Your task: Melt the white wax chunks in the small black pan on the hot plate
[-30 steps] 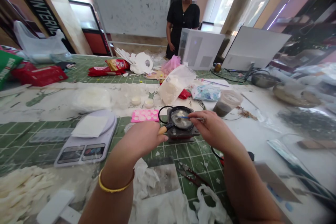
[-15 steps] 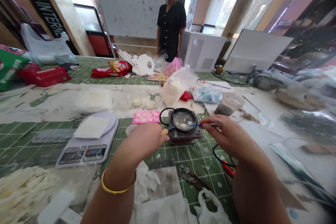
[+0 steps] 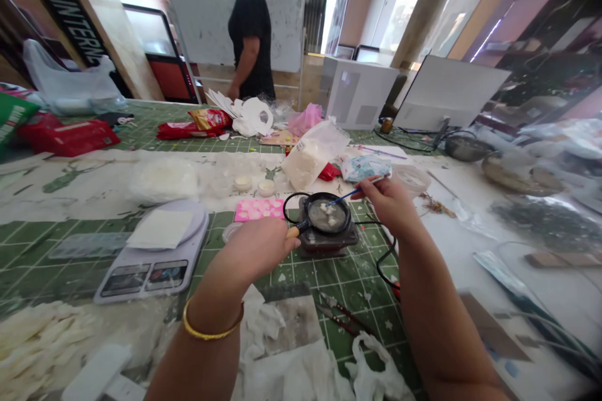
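A small black frying pan [image 3: 328,225] sits on a dark little hot plate [image 3: 329,244] at the middle of the table. My left hand [image 3: 258,244] is closed round its wooden handle. Inside the pan, several whitish lumps [image 3: 333,219] lie in a cloudy liquid. My right hand [image 3: 386,197] pinches a thin blue stick [image 3: 347,194], whose tip reaches down to the lumps; its exact kind does not show. Left of the pan, a pink mold [image 3: 259,209] holds pale pieces. Two small cups [image 3: 266,188] with pale contents stand behind the mold.
A kitchen scale [image 3: 155,257] with a white sheet on it stands at left. Scissors [image 3: 345,316] and crumpled white tissue [image 3: 263,326] lie in front. A bag of white material [image 3: 308,160] is behind the pan. Across the table, a person in black [image 3: 253,37] stands side-on.
My right hand has risen and moved back, tilting the stick more steeply into the pan. The lumps have shifted. My left hand keeps the handle. The person behind has moved left and turned.
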Motion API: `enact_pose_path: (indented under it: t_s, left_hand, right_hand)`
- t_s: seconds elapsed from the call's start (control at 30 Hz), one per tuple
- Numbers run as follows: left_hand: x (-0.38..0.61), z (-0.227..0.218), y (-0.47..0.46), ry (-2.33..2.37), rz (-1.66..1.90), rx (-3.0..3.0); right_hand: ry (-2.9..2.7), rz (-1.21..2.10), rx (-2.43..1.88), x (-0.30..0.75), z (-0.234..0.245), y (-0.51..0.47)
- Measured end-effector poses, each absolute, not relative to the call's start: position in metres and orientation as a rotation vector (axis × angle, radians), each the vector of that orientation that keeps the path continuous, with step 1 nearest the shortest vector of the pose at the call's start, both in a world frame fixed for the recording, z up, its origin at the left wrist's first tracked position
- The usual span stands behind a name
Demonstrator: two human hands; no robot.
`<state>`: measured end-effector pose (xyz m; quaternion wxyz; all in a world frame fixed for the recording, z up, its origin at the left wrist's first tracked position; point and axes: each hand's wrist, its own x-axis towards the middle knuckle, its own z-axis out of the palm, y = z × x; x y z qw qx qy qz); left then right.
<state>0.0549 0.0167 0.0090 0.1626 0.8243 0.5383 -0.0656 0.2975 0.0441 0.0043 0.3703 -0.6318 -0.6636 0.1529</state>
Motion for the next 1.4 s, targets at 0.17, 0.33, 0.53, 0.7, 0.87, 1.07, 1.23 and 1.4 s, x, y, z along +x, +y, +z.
enact_pose_path:
  t_s: [0.17,0.33,0.53,0.7,0.87,1.07,1.23,1.4]
  left_hand:
    - [0.054,0.009,0.015,1.513,-0.155,2.381]
    - [0.053,0.010,0.015,1.498,-0.153,2.382]
    - [0.052,0.005,0.018,1.485,-0.116,2.428]
    - [0.053,0.006,0.015,1.492,-0.130,2.417]
    - [0.056,0.009,0.015,1.507,-0.162,2.422]
    - [0.055,0.007,0.015,1.508,-0.146,2.440]
    - [0.056,0.008,0.014,1.506,-0.173,2.452]
    - [0.057,0.010,0.012,1.546,-0.163,2.424]
  right_hand:
    - [-1.664,0.386,-1.684,0.293,0.006,0.072]
    - [-1.767,0.358,-1.710,0.288,0.015,0.078]
    - [-1.816,0.241,-1.772,0.296,0.026,0.070]
    - [-1.964,0.145,-1.863,0.304,0.033,0.047]
    - [-2.033,0.180,-1.771,0.293,0.037,0.038]
    - [-1.952,0.088,-1.917,0.297,0.038,0.046]
    - [-2.098,0.096,-1.898,0.297,0.045,0.035]
    - [-1.979,0.120,-1.870,0.296,0.045,0.042]
